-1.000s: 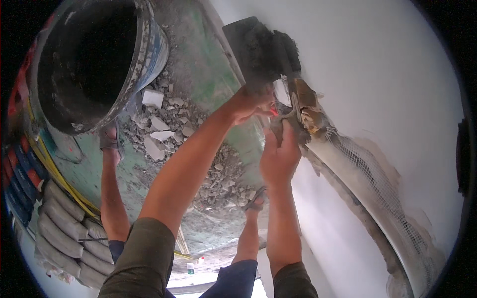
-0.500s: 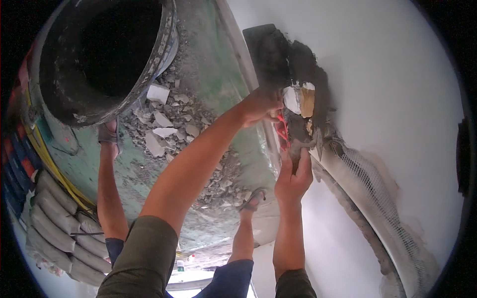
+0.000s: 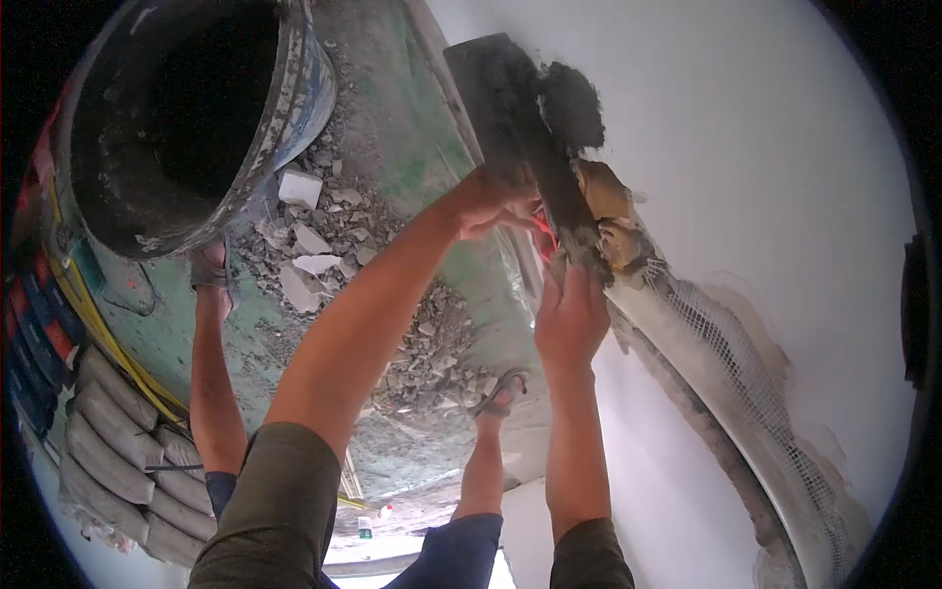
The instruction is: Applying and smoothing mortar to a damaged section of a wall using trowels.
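Observation:
A flat, dark rectangular plate (image 3: 491, 88) smeared with grey mortar is held against the white wall (image 3: 721, 137). My left hand (image 3: 491, 204) is closed at its lower end, its fingertips partly hidden beside something red (image 3: 545, 236). Dark mortar (image 3: 574, 108) clings to the wall at the plate's right. Below that, tan broken material (image 3: 603, 191) shows at a rough patch. My right hand (image 3: 572, 309) is closed just under the plate, on a grey, mortar-coated thing I cannot make out. A strip of white mesh (image 3: 736, 373) runs down the wall from there.
A large black bucket (image 3: 285, 128) stands at upper left. Rubble (image 3: 304, 285) lies on the green floor (image 3: 412, 167) between my feet. Yellow hoses (image 3: 103, 344), dark blue-and-red items (image 3: 34, 324) and stacked grey sacks (image 3: 118, 452) are at the left. My sandalled right foot (image 3: 500, 398) is near the wall.
The plate and both hands shifted right, then back left and up over the last half second. The white piece seen at the patch earlier is now covered by the dark plate.

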Demonstrator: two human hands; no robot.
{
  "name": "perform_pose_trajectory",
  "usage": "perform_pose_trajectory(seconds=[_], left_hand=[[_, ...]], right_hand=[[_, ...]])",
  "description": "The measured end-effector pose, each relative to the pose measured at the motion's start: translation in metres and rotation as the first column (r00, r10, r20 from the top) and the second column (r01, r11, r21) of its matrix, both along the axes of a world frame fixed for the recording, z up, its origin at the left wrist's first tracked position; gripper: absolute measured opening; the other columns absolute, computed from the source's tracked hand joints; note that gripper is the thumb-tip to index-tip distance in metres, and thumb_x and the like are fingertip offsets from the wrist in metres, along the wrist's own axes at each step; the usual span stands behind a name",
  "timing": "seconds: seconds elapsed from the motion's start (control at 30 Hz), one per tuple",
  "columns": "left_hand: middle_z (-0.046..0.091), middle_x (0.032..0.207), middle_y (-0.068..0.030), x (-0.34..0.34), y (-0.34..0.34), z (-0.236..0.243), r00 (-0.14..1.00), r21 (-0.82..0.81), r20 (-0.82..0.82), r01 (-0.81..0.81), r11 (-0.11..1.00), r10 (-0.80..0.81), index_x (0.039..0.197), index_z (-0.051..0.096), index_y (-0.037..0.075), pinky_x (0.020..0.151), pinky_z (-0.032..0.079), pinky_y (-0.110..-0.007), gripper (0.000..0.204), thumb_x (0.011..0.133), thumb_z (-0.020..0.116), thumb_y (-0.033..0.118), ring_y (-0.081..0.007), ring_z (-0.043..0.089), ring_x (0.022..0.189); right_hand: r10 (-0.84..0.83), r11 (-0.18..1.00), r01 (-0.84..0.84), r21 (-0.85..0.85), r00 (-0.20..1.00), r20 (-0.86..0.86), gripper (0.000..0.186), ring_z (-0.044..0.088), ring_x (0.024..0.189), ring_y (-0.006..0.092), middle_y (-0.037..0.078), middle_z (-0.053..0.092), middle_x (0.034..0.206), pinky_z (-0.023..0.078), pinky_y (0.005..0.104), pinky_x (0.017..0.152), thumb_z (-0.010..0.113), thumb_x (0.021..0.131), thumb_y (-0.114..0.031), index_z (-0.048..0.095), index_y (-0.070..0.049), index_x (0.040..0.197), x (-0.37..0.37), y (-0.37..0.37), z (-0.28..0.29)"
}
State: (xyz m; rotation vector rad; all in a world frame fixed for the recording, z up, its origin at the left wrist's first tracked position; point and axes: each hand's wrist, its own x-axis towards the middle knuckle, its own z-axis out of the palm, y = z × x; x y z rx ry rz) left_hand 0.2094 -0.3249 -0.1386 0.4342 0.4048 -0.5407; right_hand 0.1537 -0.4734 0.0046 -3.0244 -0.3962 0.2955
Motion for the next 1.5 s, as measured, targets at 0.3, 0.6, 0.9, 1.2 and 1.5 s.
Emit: perform_pose_trajectory(seconds=[0.3, 0.6, 0.9, 1.2, 1.5], left_hand=[[0.055, 0.096, -0.006, 0.002, 0.006, -0.001, 1.0, 0.067, 0.024, 0.012, 0.998, -0.014, 0.103, 0.054, 0.006, 0.083, 0.057, -0.051, 0.019, 0.086, 0.064, 0.005, -0.0211, 0.059, 0.09], [0.058, 0.09, -0.0069, 0.005, 0.008, 0.009, 1.0, 0.093, 0.015, 0.0, 0.996, -0.002, 0.097, 0.057, 0.004, 0.082, 0.058, -0.048, 0.013, 0.086, 0.064, 0.004, -0.0207, 0.061, 0.082], [0.058, 0.095, -0.0075, 0.007, 0.009, 0.011, 0.999, 0.095, 0.049, -0.02, 0.995, 0.016, 0.1, 0.057, 0.002, 0.08, 0.06, -0.043, 0.016, 0.086, 0.064, 0.002, -0.0211, 0.061, 0.087], [0.059, 0.094, -0.0112, 0.007, 0.003, 0.004, 0.998, 0.072, 0.058, -0.013, 0.997, 0.009, 0.101, 0.058, -0.002, 0.078, 0.06, -0.042, 0.015, 0.088, 0.062, 0.004, -0.0225, 0.061, 0.085], [0.06, 0.09, -0.012, 0.008, 0.003, 0.014, 0.997, 0.146, 0.075, -0.008, 0.989, -0.003, 0.097, 0.059, -0.004, 0.078, 0.06, -0.041, 0.012, 0.087, 0.059, 0.002, -0.0224, 0.063, 0.085]], right_hand=[[-0.056, 0.998, 0.052, 0.039, 0.991, 0.123, 0.028, 0.059, 0.096, 0.0381, 0.02, 0.059, 0.108, 0.05, 0.0443, 0.077, 0.06, 0.089, -0.021, 0.055, -0.002, 0.109, 0.006, 0.034, -0.021], [-0.045, 0.996, 0.027, 0.091, 0.977, 0.206, 0.027, 0.059, 0.094, 0.0388, 0.02, 0.058, 0.105, 0.05, 0.0451, 0.076, 0.059, 0.09, -0.022, 0.055, 0.0, 0.105, 0.007, 0.034, -0.035], [-0.056, 0.994, 0.034, 0.1, 0.974, 0.217, 0.025, 0.059, 0.088, 0.0388, 0.019, 0.058, 0.103, 0.049, 0.0455, 0.07, 0.059, 0.09, -0.022, 0.055, 0.0, 0.102, 0.009, 0.036, -0.038], [-0.07, 0.986, 0.027, 0.167, 0.965, 0.253, 0.026, 0.059, 0.088, 0.0404, 0.022, 0.059, 0.103, 0.049, 0.0463, 0.07, 0.061, 0.087, -0.02, 0.056, 0.0, 0.101, 0.01, 0.032, -0.042], [-0.088, 0.979, 0.035, 0.199, 0.961, 0.264, 0.026, 0.059, 0.094, 0.0409, 0.022, 0.059, 0.109, 0.05, 0.0466, 0.078, 0.063, 0.084, -0.016, 0.057, 0.001, 0.103, 0.013, 0.033, -0.038]])
